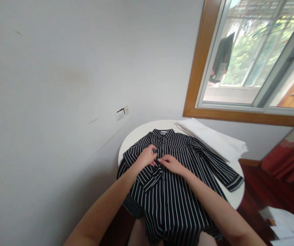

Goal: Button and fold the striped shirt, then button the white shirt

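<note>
A black shirt (pixel 177 191) with white stripes lies front up on a round white table (pixel 134 133), collar toward the wall and hem hanging over the near edge. My left hand (pixel 148 155) is over the chest, left of the button placket, its curved fingers apart. Close beside it, my right hand (pixel 172 164) is closed, thumb and fingertips pinched on the shirt near the placket. Any button between those fingertips is too small to make out. One sleeve is folded in under my left hand; the other sleeve (pixel 218 164) stretches toward the right edge.
Folded white cloth (pixel 211 138) rests on the table's back right. Behind are a wall with a socket (pixel 120 114) and a wood-framed window (pixel 191 102). White material (pixel 288 222) lies at lower right, below a red curtain-like cloth (pixel 288 160).
</note>
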Available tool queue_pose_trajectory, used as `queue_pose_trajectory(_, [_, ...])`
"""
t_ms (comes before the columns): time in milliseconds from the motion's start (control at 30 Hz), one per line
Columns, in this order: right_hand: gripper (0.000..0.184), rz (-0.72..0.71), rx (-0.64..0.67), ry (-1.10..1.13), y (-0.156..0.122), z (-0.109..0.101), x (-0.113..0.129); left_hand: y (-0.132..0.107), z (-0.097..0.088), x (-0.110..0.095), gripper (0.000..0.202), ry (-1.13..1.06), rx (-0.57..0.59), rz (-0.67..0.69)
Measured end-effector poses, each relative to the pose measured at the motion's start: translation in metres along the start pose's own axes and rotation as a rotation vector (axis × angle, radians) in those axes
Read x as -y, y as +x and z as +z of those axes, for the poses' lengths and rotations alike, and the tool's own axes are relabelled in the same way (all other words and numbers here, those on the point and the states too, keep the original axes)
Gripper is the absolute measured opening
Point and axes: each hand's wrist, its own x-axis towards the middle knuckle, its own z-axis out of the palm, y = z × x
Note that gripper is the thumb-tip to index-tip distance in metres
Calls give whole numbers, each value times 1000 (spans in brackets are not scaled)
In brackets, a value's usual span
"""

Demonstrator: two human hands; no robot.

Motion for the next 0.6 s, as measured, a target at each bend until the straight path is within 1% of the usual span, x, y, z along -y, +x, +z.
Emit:
queue_pose_trajectory(67, [54, 3, 62, 32, -5, 0, 0, 9, 13, -5, 33, 3, 2, 21])
queue_pose_trajectory(100, [54, 25, 63, 10, -8, 0, -1, 14, 18, -7, 33, 16, 20, 13])
queue_pose_trajectory(167, [51, 97, 10, -85, -14, 1, -4, 23, 23, -9, 33, 66, 84, -18])
queue_pose_trajectory(200, [49, 137, -29, -139, -16, 1, -6, 27, 21, -9, 31, 121, 112, -16])
queue_pose_trajectory(233, [46, 174, -64, -187, -18, 2, -8, 33, 18, -8, 28, 215, 113, 15])
queue_pose_trajectory(267, [44, 202, -84, -222, -19, 2, -11, 38, 12, -6, 26, 337, 82, 67])
queue_pose_trajectory(300, [42, 222, -92, -247, -21, 2, -13, 45, 4, -3, 25, 461, 29, 130])
queue_pose_trajectory(333, [40, 235, -95, -261, -22, 3, -15, 52, -4, 1, 25, 583, -49, 187])
queue_pose_trajectory(367, [40, 244, -96, -265, -23, 3, -16, 60, -12, 5, 26, 651, -104, 212])
queue_pose_trajectory(400, [40, 253, -102, -264, -24, 4, -18, 67, -21, 10, 28, 697, -129, 233])
queue_pose_trajectory(433, [40, 260, -109, -259, -25, 4, -19, 75, -28, 16, 30, 742, -126, 260])
queue_pose_trajectory(500, [40, 266, -139, -250, -27, 6, -21, 89, -39, 27, 35, 848, -51, 354])
queue_pose_trajectory(600, [41, 254, -170, -244, -28, 9, -22, 107, -49, 41, 38, 973, 60, 471])
